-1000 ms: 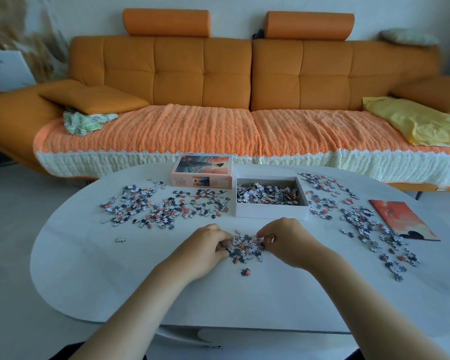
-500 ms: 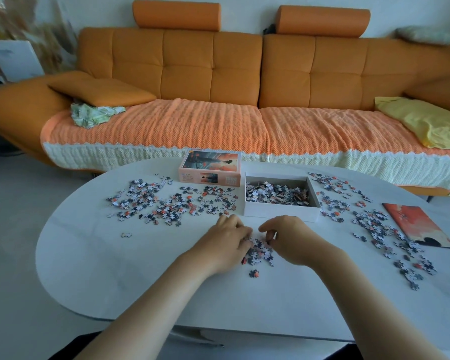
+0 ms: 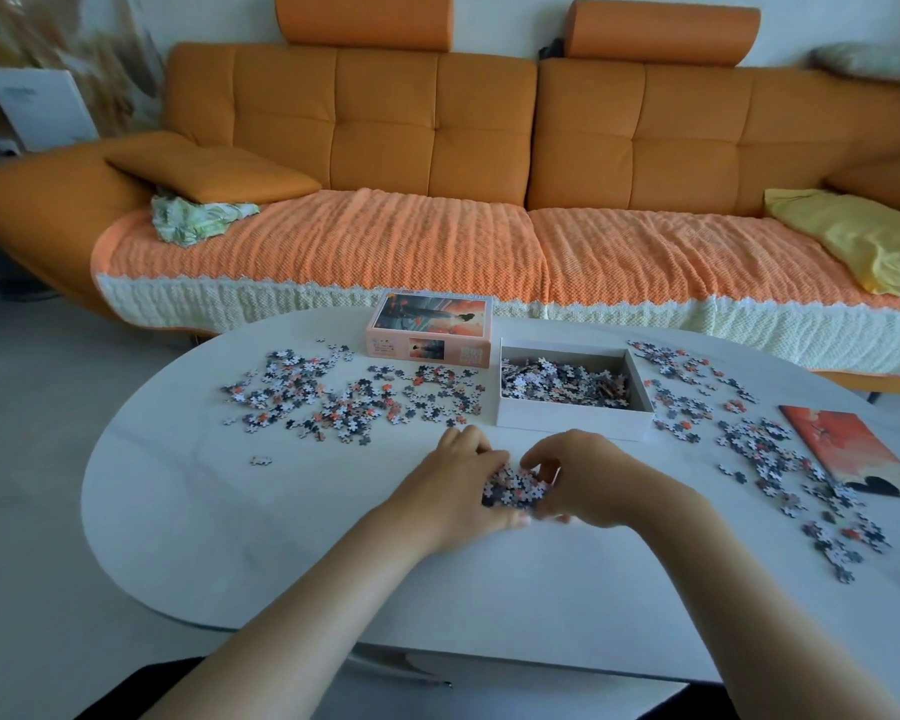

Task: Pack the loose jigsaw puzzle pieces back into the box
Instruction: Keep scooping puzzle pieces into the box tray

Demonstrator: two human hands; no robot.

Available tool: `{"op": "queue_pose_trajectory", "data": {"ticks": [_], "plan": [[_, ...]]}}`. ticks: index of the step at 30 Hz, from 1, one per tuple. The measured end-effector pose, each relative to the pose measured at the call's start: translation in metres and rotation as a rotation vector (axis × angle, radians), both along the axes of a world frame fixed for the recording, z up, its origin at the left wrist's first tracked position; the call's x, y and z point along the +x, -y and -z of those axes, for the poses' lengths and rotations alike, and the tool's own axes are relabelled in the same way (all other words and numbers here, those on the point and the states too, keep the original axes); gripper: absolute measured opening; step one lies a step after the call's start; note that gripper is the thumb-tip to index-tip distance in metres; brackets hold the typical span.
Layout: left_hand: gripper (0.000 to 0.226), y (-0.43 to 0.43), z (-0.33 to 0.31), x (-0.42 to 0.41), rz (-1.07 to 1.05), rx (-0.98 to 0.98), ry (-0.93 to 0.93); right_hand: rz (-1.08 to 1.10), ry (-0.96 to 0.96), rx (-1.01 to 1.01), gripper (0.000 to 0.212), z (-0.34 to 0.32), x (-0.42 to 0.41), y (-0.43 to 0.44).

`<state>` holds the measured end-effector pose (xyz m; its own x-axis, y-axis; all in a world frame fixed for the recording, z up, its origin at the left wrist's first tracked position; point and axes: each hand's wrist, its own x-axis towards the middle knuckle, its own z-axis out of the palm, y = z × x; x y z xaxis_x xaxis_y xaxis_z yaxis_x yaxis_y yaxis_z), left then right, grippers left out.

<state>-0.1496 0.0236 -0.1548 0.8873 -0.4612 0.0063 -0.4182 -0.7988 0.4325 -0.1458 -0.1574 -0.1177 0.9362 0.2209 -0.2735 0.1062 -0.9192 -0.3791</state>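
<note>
Partway, I judge: the box [image 3: 572,424] holds one layer, loose pieces [image 3: 344,397] sprawl over the tabletop [image 3: 219,517] at its 9 and 4 o'clock, and left hand [image 3: 453,491] and right hand [image 3: 591,480] grip a small heap [image 3: 513,488] at 6 o'clock.

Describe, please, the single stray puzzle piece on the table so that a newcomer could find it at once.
On the white oval table, find the wide scatter of pieces left of the open box. Just nearer the person than that scatter lies the stray piece; unlike its neighbours, it sits alone on bare tabletop.
</note>
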Motion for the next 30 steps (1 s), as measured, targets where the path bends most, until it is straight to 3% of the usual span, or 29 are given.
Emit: {"op": "queue_pose_trajectory", "data": {"ticks": [4, 7, 10, 14, 16, 22, 30], "plan": [[0.094, -0.01, -0.002, 0.007, 0.001, -0.024, -0.078, 0.027, -0.001, 0.039, 0.055, 0.0, 0.0, 0.005], [0.105, -0.028, -0.006, 0.008, -0.001, 0.102, -0.118, 0.008, -0.013, -0.003, 0.071, -0.001, -0.002, 0.008], [0.085, -0.036, -0.006, 0.007, 0.037, 0.164, -0.074, 0.011, -0.007, -0.052, 0.08, 0.002, -0.003, 0.0], [0.063, -0.022, -0.005, 0.007, 0.075, 0.153, -0.013, -0.015, 0.031, 0.022, 0.03, 0.005, 0.0, -0.014], [0.047, -0.016, -0.004, 0.008, 0.087, 0.111, -0.001, -0.007, 0.035, 0.04, 0.021, 0.003, 0.001, -0.017], [0.027, -0.009, -0.004, 0.011, 0.006, -0.111, -0.05, 0.066, 0.045, 0.076, 0.029, 0.002, 0.005, -0.018], [0.018, -0.006, -0.009, 0.022, -0.055, -0.197, -0.041, 0.108, -0.006, 0.206, 0.021, 0.006, 0.013, -0.014]]}}
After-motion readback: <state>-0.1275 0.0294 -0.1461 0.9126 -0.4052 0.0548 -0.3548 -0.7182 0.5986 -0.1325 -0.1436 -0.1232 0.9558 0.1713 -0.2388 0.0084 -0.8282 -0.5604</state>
